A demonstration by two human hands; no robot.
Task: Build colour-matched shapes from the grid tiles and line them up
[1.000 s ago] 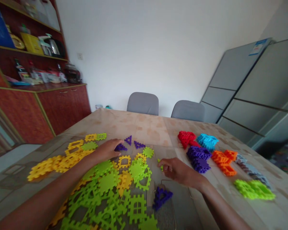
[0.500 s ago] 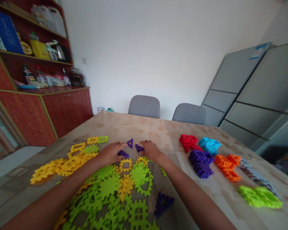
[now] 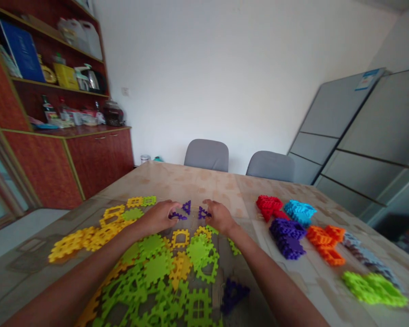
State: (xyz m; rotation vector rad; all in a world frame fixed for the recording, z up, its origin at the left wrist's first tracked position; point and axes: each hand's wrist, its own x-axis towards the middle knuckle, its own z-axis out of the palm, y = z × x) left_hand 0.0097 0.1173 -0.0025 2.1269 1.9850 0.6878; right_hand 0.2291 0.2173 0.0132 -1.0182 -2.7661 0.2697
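Left hand (image 3: 159, 217) and right hand (image 3: 221, 218) each pinching 1 purple triangle (image 3: 181, 216)
Light edge grips are likely aiding careful control.

There are two hands (image 3: 157, 216), three purple triangles (image 3: 187, 207) at or between them, and two gray chairs (image 3: 206, 155).

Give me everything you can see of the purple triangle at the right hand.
The purple triangle is dark, plastic-looking and small, a frame with toothed edges and an opening in its middle. It is at the table's centre, beyond the yellow and green pieces, with a gap between it and the next purple triangle. The right hand is at its right side, fingers hiding part; grip is unclear.
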